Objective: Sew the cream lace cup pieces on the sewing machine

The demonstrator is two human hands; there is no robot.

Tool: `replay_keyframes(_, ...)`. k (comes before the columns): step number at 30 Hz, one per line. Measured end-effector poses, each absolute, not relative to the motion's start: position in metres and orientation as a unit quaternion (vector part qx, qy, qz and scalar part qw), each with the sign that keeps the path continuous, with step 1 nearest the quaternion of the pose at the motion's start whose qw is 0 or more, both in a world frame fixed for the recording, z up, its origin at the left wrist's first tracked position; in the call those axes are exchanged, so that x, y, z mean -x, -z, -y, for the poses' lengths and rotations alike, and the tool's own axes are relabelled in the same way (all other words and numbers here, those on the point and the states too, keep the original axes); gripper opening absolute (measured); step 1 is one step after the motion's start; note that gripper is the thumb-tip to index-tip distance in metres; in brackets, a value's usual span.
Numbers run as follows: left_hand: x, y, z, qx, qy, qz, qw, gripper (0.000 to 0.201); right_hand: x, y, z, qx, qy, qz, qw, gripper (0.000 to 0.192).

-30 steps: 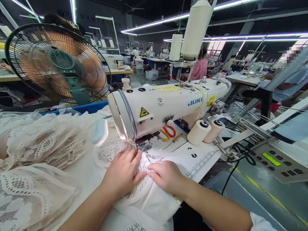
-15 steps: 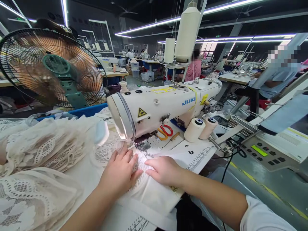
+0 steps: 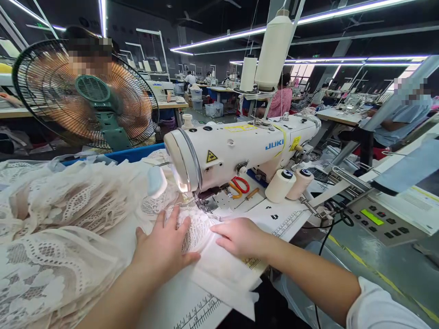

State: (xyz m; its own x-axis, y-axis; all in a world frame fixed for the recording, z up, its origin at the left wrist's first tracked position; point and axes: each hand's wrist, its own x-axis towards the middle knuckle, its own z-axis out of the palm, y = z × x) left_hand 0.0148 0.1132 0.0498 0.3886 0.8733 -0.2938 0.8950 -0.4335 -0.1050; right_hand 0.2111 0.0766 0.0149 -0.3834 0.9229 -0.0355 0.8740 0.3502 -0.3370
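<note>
- Left hand (image 3: 164, 249) is lying flat and open on the lace fabric (image 3: 197, 230), fingers spread wider now than a second ago and sitting a bit nearer to the person.
- Right hand (image 3: 238, 237) is also pressing open-palmed, just right of the left, on the plain white edge of the piece.
- The lace is sitting just near of the presser foot (image 3: 206, 208) of the sewing machine (image 3: 240, 151); it looks like it's getting smoothed and re-lined rather than fed.
- Big lace pile (image 3: 58, 228) is bunching up on the left, fan (image 3: 85, 93) spinning behind it.
</note>
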Motion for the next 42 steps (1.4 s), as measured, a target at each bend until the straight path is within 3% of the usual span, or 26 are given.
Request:
replay_keyframes(9,-0.006,-0.046,-0.133,-0.830,0.119,-0.536,0.101,0.081,-0.199,-0.021,-0.087,0.595,-0.149,0.790,0.018,0.035)
replay_keyframes(22,0.007,-0.051,-0.122,-0.814,0.002,-0.564,0.143,0.093,-0.199,0.033,-0.094,0.572,-0.091,0.809,0.097,0.048)
replay_keyframes(27,0.012,-0.044,-0.125,-0.833,0.011,-0.535,0.145,0.092,-0.206,0.039,-0.092,0.552,-0.131,0.815,0.116,0.048)
replay_keyframes(33,0.014,-0.035,-0.128,-0.838,0.016,-0.528,0.137,0.097,-0.200,0.046,-0.087,0.594,-0.084,0.779,0.182,0.046)
replay_keyframes(42,0.016,-0.038,-0.126,-0.841,0.008,-0.522,0.141,0.093,-0.204,0.041,-0.087,0.586,-0.125,0.786,0.154,0.049)
